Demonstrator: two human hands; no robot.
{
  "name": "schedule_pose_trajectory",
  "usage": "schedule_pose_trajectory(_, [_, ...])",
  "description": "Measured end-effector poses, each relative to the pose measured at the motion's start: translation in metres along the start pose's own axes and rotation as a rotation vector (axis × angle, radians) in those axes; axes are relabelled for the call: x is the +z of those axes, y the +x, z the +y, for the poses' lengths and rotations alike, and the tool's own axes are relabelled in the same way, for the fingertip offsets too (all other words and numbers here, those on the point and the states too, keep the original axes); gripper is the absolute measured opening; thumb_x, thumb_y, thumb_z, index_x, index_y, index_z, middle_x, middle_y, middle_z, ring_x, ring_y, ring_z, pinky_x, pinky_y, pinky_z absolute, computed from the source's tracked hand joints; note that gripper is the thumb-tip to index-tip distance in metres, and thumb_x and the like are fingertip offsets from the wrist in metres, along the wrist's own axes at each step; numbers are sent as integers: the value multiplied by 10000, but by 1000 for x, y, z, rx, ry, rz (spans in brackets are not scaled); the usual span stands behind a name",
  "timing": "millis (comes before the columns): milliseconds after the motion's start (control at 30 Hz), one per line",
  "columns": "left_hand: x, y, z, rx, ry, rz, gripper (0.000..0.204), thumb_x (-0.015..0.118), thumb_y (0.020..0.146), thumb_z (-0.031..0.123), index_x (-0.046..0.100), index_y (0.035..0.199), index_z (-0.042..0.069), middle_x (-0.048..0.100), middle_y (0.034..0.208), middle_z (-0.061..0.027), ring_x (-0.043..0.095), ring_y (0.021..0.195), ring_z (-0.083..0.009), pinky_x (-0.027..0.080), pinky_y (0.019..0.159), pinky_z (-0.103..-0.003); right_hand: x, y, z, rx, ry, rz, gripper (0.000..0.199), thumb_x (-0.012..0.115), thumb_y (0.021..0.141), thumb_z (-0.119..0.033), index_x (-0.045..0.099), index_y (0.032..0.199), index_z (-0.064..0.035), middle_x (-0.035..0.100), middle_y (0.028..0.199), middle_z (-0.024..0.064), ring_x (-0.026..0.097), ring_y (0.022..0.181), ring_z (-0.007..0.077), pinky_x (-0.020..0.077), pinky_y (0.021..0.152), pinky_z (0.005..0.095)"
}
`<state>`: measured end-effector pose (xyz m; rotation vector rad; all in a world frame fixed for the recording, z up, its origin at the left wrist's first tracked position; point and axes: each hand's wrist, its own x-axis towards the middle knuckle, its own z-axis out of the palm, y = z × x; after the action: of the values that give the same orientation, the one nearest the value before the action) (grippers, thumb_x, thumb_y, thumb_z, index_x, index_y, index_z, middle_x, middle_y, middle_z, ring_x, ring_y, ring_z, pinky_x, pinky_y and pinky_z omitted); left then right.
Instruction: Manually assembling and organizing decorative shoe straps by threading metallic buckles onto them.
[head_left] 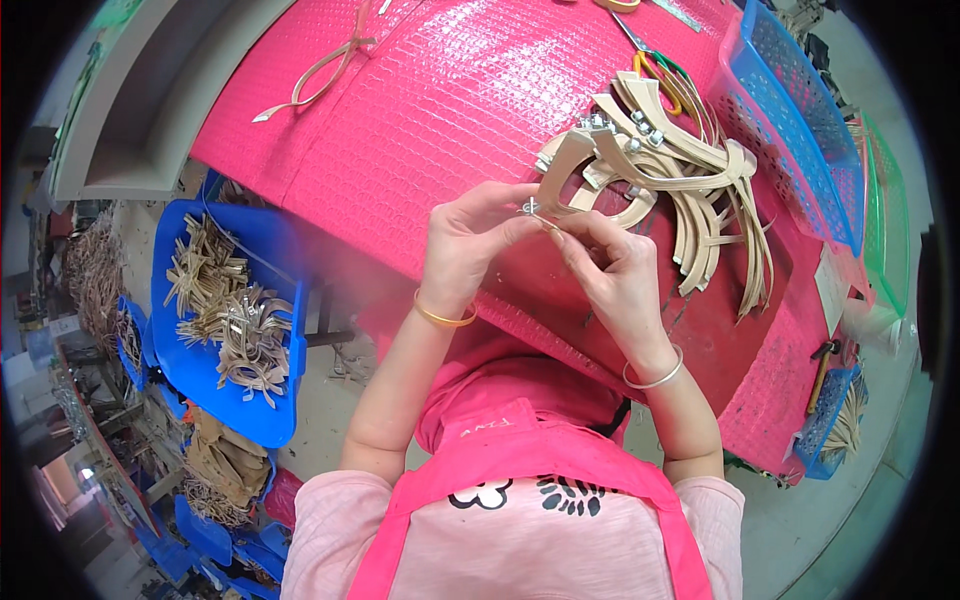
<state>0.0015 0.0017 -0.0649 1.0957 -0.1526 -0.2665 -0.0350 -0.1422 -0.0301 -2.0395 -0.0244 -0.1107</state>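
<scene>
Over the near edge of the pink table, both my hands pinch a beige strap (564,172) fitted with a small silver buckle (530,206). My left hand (472,245) is closed around the strap just by the buckle. Close beside it, my right hand (618,275) grips the strap's thin lower end between thumb and fingertips. The strap's wide part rises above my fingers. Right behind them lies a heap of similar beige straps (690,185), several with silver buckles, on a dark red mat (740,345).
Scissors (660,75) with yellow and green handles lie beyond the heap. Blue and pink plastic baskets (795,100) stand at the right edge. One loose strap (325,80) lies far left on the pink table (400,130). A blue bin (190,365) at left holds bundled straps.
</scene>
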Motion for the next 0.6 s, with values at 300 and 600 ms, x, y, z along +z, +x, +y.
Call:
schedule_pose_trajectory(300, [-9,16,21,-116,-38,14,237,615,716,-22,587,952,-25,612,866,-74,572,784,-109,451,717,-215,-11,2,1,67,121,-93,98,575,765,-62,596,837,2,589,633,83,529,518,100,402,487,225])
schedule_pose_trajectory(600, [15,-15,33,-439,-29,-76,247,542,832,147,537,1004,-30,581,833,-41,549,712,-93,441,678,-212,-1,-1,-1,-32,290,44,102,581,750,-30,594,843,12,570,693,60,525,596,103,413,548,221])
